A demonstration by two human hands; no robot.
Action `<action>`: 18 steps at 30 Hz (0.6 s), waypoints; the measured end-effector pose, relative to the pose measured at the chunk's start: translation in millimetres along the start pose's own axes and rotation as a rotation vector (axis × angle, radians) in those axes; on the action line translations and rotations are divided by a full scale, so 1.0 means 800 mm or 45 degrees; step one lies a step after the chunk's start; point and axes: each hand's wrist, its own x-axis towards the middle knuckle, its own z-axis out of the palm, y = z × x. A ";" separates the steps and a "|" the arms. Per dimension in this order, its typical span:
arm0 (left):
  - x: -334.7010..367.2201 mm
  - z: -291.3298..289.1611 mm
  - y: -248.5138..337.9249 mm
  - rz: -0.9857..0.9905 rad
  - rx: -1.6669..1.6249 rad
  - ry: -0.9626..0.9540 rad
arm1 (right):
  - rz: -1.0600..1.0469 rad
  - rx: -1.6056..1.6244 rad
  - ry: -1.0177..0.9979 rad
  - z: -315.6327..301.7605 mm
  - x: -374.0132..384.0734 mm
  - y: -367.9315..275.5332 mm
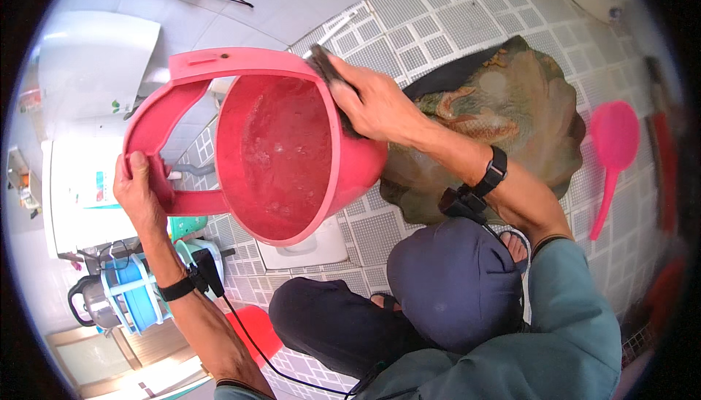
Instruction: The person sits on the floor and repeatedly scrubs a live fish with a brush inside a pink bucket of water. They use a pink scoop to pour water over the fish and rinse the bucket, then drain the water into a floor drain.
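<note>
A pink plastic bucket-like tub (281, 159) with a wide loop handle (139, 133) is held up in front of me, tilted so that its wet inside shows. My left hand (139, 189) is closed around the lower part of that handle, thumb on top. At the tub's far right rim, my right hand (374, 104) grips a dark cloth or scrubbing pad (326, 71) and presses it against the outside. Whether the dark thing is cloth or sponge cannot be made out.
A scallop-edged patterned mat (540, 126) lies on the tiled floor to the right, with a pink ladle (613, 141) beyond it. Below the tub is a white floor fixture (310, 246). At left are a white appliance (80, 173), a metal kettle (95, 301) and a red plastic piece (255, 333).
</note>
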 end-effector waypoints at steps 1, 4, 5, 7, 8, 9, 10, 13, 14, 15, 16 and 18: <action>-0.001 -0.001 0.004 -0.021 -0.043 0.020 | 0.048 -0.041 -0.036 -0.002 0.007 -0.005; 0.004 0.005 0.004 0.032 -0.025 0.024 | 0.273 -0.017 -0.074 0.018 -0.011 0.089; 0.004 0.006 0.006 0.045 -0.001 0.009 | 0.499 -0.051 -0.143 0.022 -0.028 0.132; 0.007 0.011 0.003 0.050 0.037 0.017 | 0.635 -0.245 -0.335 0.028 -0.067 0.211; 0.005 0.018 0.004 0.034 -0.020 0.016 | 0.630 -0.246 -0.330 0.032 -0.062 0.226; 0.004 0.015 0.003 0.038 -0.014 0.019 | 0.633 -0.331 -0.362 0.032 -0.049 0.223; 0.003 0.012 0.000 0.017 -0.018 0.026 | 0.637 -0.416 -0.393 0.032 -0.041 0.219; 0.000 0.000 -0.010 -0.016 0.010 0.038 | 0.265 -0.126 -0.216 0.006 -0.007 0.121; -0.002 -0.006 -0.007 0.011 0.058 0.053 | 0.121 -0.104 -0.230 0.002 0.023 0.082; -0.002 -0.013 -0.008 0.046 0.105 0.075 | 0.098 0.057 -0.323 -0.010 0.046 0.020; -0.005 0.000 -0.003 0.041 0.075 0.060 | 0.144 -0.103 -0.370 -0.014 0.067 0.012; -0.002 -0.002 0.004 0.041 0.062 0.034 | 0.133 -0.090 -0.335 0.001 0.084 0.067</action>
